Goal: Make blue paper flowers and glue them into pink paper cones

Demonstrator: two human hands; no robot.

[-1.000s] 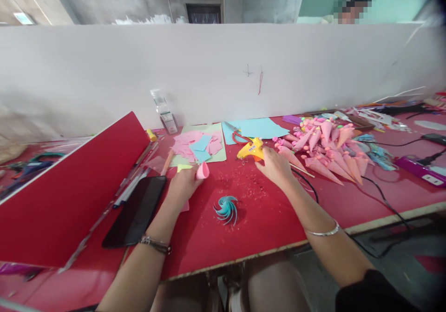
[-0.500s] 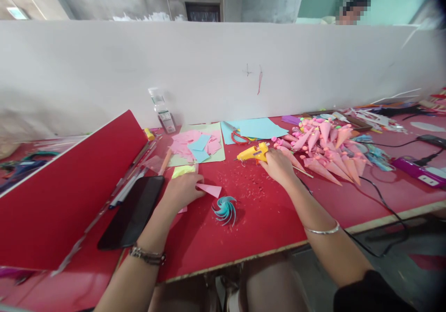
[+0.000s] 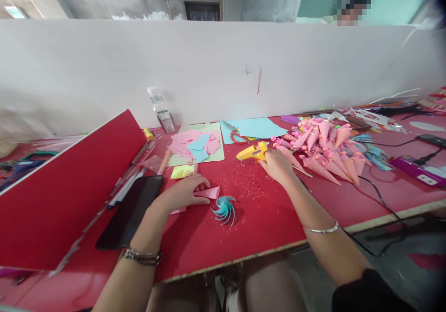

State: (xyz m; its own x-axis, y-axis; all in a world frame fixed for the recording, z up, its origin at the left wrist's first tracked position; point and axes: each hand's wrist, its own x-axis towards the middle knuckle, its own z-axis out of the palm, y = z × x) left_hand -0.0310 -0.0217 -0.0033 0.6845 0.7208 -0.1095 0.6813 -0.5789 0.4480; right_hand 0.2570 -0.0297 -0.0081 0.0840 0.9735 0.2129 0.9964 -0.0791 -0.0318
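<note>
The left hand (image 3: pixel 183 192) is now pressing a folded pink paper piece (image 3: pixel 208 193) flat against the red bench (image 3: pixel 265 219); a second ago it was holding that paper curled up above the surface, and half a second ago it was lowering it as a pointed wedge. The fingers are closing over the paper's near end, while its free end is lying just beside the blue paper pinwheel (image 3: pixel 224 208). The right hand (image 3: pixel 275 164) is still gripping the handle of the yellow glue gun (image 3: pixel 251 151), which has tipped from raised to lying low with its nozzle pointing left.

Counting what is lying about: one glue gun, one pinwheel, one black phone (image 3: pixel 130 211) left of the left hand, one yellow paper scrap (image 3: pixel 181 171) just behind it, one pair of red-handled scissors (image 3: pixel 238 136), and one heap of pink paper cones (image 3: pixel 324 149), too many and too overlapped to number. Each wrist is wearing one bracelet.
</note>
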